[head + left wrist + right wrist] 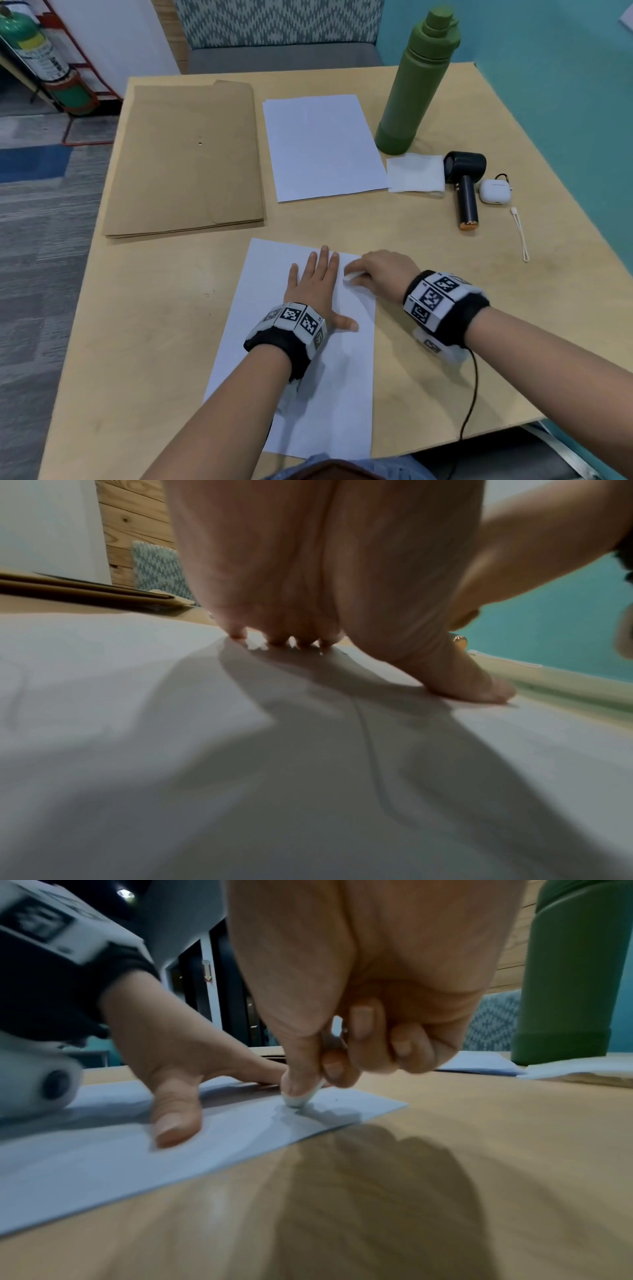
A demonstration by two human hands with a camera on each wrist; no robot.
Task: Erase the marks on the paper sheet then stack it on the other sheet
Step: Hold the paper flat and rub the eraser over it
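Observation:
A white paper sheet (301,394) lies on the near part of the table. My left hand (313,284) lies flat on it with straight, spread fingers, holding it down; the left wrist view shows its fingertips (277,641) and thumb pressed on the sheet (171,750). My right hand (376,270) pinches a small white eraser (349,278) and presses it onto the sheet near its far right corner. The right wrist view shows the eraser (298,1100) held between thumb and fingers, touching the paper (137,1156). The other white sheet (322,147) lies farther back.
A brown envelope stack (185,157) lies at back left. A green bottle (418,82) stands at back right, with a folded tissue (416,172), a dark handheld fan (466,185), a white earbud case (495,192) and a strap (520,236) to its right. A cable (471,394) runs from my right wrist.

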